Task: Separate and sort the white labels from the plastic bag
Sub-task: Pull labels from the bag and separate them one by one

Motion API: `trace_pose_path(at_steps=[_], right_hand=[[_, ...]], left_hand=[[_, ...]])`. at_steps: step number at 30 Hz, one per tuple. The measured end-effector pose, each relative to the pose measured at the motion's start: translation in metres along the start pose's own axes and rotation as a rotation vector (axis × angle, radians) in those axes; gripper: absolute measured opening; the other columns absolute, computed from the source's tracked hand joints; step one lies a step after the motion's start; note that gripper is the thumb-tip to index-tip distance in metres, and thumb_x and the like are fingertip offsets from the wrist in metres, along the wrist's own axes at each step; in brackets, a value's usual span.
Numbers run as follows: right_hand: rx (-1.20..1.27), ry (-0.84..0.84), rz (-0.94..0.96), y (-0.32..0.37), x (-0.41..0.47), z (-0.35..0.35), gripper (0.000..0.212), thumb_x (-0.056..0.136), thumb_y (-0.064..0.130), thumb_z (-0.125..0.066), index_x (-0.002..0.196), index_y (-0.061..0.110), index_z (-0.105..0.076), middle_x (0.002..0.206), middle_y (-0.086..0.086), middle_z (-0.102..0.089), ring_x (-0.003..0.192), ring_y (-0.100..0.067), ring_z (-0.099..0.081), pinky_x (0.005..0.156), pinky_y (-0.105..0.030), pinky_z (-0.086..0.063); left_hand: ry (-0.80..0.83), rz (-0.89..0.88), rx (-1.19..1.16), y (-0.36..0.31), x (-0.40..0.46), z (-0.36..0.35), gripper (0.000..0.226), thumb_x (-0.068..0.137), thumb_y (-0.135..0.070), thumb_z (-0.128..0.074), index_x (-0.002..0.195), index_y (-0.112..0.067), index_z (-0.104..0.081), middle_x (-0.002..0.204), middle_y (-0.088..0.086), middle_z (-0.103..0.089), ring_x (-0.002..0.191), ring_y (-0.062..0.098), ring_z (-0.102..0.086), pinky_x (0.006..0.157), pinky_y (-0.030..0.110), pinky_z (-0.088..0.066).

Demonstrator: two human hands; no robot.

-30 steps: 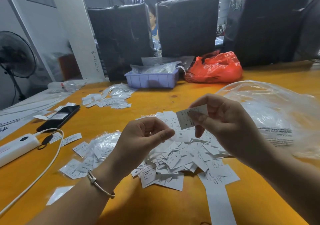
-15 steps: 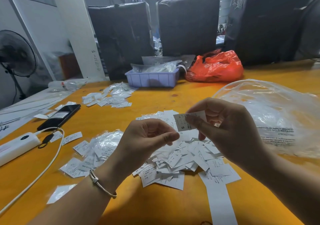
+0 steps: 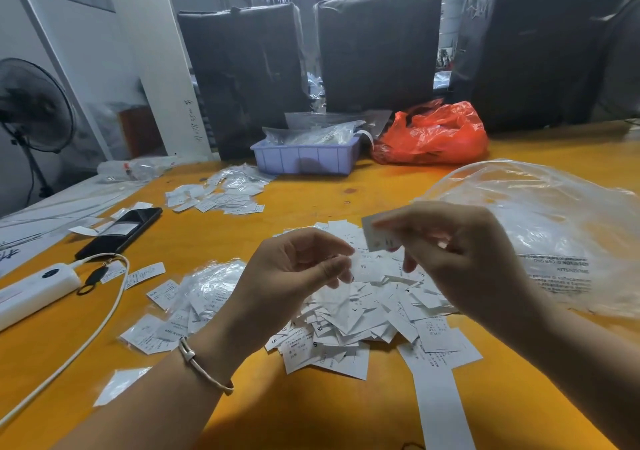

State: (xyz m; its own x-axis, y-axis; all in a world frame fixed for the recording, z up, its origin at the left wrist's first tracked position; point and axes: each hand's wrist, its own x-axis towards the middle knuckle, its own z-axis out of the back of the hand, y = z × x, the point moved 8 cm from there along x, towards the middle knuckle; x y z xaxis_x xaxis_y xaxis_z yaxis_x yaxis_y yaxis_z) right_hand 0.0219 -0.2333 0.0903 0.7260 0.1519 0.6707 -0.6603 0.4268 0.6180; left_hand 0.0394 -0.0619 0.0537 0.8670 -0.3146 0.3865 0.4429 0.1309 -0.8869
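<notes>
labels [image 3: 360, 307] at frame centre look light and flimsy; i'd pinch edges. my right hand [image 3: 460, 259] pinches one label [image 3: 375, 238]; left hand [image 3: 298, 276] loosely curled, empty.

"MADE IN" on a bagged label [image 3: 172, 331]

Orange table [image 3: 311, 207], label pile [image 3: 363, 318], clear plastic bag [image 3: 554, 235]; phone [image 3: 121, 231], lilac tray [image 3: 308, 160], red bag [image 3: 433, 134]

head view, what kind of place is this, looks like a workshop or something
Probably a garment packing or warehouse workroom. A heap of white labels marked with sizes lies on an orange table, a clear bag lies beside it, and big black-wrapped bales stand behind.
</notes>
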Motion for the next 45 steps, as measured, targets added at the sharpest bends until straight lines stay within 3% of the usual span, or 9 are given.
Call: trace_pose_path(at_steps=[5,8,12,19,22,24,30,38,45], right_hand=[[0.060,0.314,-0.064,0.003,-0.009,-0.036,0.034,0.073,0.052,-0.070,0.085,0.022,-0.077,0.075,0.008,-0.074,0.066,-0.009,-0.069,0.060,-0.039,-0.057],[0.129,0.266,-0.093,-0.004,-0.006,-0.035,0.020,0.077,0.035,-0.073,0.079,0.015,-0.077,0.068,-0.001,-0.073,0.059,-0.017,-0.068,0.057,-0.045,-0.057],[0.358,0.270,-0.227,-0.019,-0.004,-0.031,0.009,0.081,0.014,-0.073,0.082,0.005,-0.076,0.071,-0.010,-0.072,0.060,-0.026,-0.065,0.056,-0.030,-0.055],[0.358,0.257,-0.198,-0.014,-0.002,-0.026,0.023,0.073,0.027,-0.073,0.083,0.006,-0.075,0.071,-0.010,-0.073,0.059,-0.023,-0.065,0.055,-0.027,-0.053],[0.299,0.055,-0.108,-0.006,0.004,0.000,0.010,0.079,0.006,-0.072,0.088,0.010,-0.075,0.073,-0.007,-0.073,0.059,-0.021,-0.067,0.059,-0.028,-0.056],[0.197,-0.101,0.025,0.008,0.005,0.020,0.025,0.082,-0.006,-0.068,0.098,0.013,-0.072,0.079,-0.004,-0.074,0.063,-0.016,-0.068,0.064,-0.025,-0.056],[0.079,-0.116,0.183,0.032,0.001,0.022,0.043,0.085,0.005,-0.070,0.123,0.015,-0.055,0.096,-0.001,-0.069,0.085,-0.010,-0.068,0.074,-0.024,-0.057],[-0.007,-0.043,0.177,0.028,-0.002,0.006,0.034,0.083,0.014,-0.067,0.113,0.023,-0.055,0.088,0.008,-0.069,0.078,-0.010,-0.066,0.071,-0.028,-0.055],[-0.113,0.044,0.204,0.027,-0.003,-0.003,0.020,0.082,0.011,-0.062,0.102,0.012,-0.061,0.082,0.006,-0.067,0.071,-0.016,-0.060,0.061,-0.022,-0.047]], left_hand=[[-0.033,-0.009,-0.006,-0.001,0.001,0.002,0.027,0.077,-0.026,-0.072,0.085,-0.001,-0.065,0.067,0.005,-0.071,0.061,0.015,-0.065,0.060,0.025,-0.051],[-0.004,-0.014,0.013,-0.001,0.000,0.001,0.027,0.084,-0.030,-0.067,0.085,-0.002,-0.068,0.071,0.005,-0.073,0.063,0.015,-0.066,0.062,0.024,-0.051],[0.009,-0.005,-0.010,-0.001,0.000,0.001,0.025,0.088,-0.035,-0.064,0.091,-0.012,-0.072,0.079,0.006,-0.075,0.070,0.014,-0.068,0.064,0.021,-0.052],[0.050,-0.002,-0.019,-0.002,-0.001,-0.002,0.013,0.080,-0.025,-0.073,0.083,-0.013,-0.077,0.076,0.004,-0.074,0.071,0.013,-0.068,0.066,0.017,-0.051],[0.013,-0.011,-0.029,-0.002,-0.001,0.002,0.014,0.075,-0.025,-0.076,0.081,-0.012,-0.077,0.076,0.006,-0.075,0.071,0.015,-0.069,0.067,0.019,-0.054],[0.004,-0.027,-0.017,-0.004,-0.002,0.004,0.014,0.073,-0.026,-0.078,0.080,-0.014,-0.078,0.077,0.006,-0.075,0.071,0.015,-0.069,0.069,0.021,-0.055],[0.012,-0.054,0.002,-0.007,-0.003,0.003,0.015,0.072,-0.029,-0.081,0.080,-0.016,-0.078,0.078,0.009,-0.075,0.073,0.020,-0.069,0.072,0.025,-0.057],[0.023,-0.056,0.013,-0.008,-0.003,0.002,0.014,0.071,-0.031,-0.081,0.080,-0.021,-0.079,0.079,0.006,-0.075,0.073,0.019,-0.070,0.072,0.025,-0.057],[0.030,-0.029,0.007,-0.006,-0.003,0.002,0.008,0.075,-0.028,-0.081,0.079,-0.021,-0.079,0.077,0.005,-0.075,0.071,0.017,-0.069,0.068,0.023,-0.055]])
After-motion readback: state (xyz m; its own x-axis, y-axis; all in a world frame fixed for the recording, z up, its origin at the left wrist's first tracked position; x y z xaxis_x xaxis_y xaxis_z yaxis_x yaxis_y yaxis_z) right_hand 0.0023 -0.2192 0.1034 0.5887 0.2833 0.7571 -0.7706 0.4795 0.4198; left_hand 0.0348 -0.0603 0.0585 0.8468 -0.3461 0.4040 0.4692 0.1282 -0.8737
